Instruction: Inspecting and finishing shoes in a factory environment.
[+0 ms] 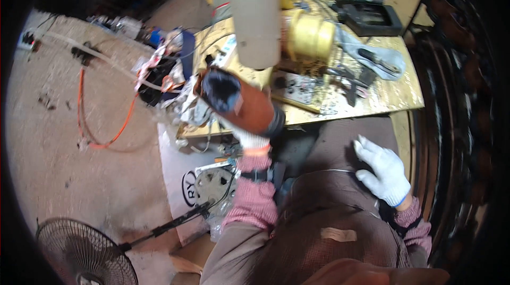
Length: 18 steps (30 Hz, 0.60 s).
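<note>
A brown shoe (254, 108) with a dark toe end and a bluish-grey lining in its opening is held up over the near left edge of the worktable (366, 110). My left hand (252, 140), in a white glove, grips it from underneath; the shoe hides most of the fingers. Over my lap, to the right, my right hand (383, 172) is also in a white glove. Its fingers are apart and I see nothing held in them. The nearest thing to it is the dark brown apron (340, 152) on my lap.
A thick pale pipe (253, 16) hangs over the table. Behind it stand a yellow roll (311, 35) and a black tray (369, 19). Hand tools (349, 85) and a greyish cloth (390, 56) lie at right. A fan (85, 250) stands on the floor at lower left.
</note>
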Tool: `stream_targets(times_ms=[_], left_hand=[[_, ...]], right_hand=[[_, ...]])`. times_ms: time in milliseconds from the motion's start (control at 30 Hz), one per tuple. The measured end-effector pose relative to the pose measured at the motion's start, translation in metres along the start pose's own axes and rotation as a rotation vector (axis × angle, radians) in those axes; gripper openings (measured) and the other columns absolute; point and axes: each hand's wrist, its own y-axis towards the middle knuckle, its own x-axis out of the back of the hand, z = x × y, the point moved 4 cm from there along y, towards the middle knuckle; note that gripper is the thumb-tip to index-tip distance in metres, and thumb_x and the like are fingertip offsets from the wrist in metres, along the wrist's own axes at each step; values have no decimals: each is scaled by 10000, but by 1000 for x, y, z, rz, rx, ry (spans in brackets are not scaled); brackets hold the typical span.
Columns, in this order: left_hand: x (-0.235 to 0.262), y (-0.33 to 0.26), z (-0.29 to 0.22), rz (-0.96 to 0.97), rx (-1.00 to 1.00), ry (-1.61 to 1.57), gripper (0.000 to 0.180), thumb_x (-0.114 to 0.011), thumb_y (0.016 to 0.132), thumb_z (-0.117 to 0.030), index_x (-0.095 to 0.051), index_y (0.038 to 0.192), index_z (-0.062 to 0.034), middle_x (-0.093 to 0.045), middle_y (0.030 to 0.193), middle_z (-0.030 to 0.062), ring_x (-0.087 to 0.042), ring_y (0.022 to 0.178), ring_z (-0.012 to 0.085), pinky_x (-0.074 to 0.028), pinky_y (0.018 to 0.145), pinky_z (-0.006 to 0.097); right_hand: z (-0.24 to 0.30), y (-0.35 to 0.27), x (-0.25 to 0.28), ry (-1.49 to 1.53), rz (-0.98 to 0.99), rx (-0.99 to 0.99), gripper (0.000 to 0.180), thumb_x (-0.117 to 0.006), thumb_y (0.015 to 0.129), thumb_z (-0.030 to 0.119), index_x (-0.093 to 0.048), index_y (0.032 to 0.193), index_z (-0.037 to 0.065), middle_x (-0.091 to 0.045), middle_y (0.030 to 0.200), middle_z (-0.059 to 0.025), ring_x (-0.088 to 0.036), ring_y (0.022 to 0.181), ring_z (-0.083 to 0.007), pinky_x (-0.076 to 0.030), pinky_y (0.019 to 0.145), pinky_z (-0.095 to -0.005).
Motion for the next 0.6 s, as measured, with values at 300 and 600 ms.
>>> stream_targets(times_ms=[300, 600], left_hand=[[-113, -178, -15, 221, 734, -122, 1024, -260, 874, -869, -198, 1598, -148, -254, 1615, 137, -296, 1459, 347, -239, 1214, 497], [-204, -192, 1, 853, 868, 81, 834, -380, 991, -679, -278, 1579, -96, -491, 1437, 217, -559, 1199, 296, -405, 1049, 418]], right_hand=[[54, -29, 34, -193, 207, 413, 457, -653, 840, 309, -610, 1271, 166, -682, 998, -57, -642, 713, -286, -501, 614, -404], [97, -201, 193, -420, -303, -692, 471, -700, 801, 494, -671, 707, 32, -580, 612, -149, -631, 599, -337, -511, 570, -392]])
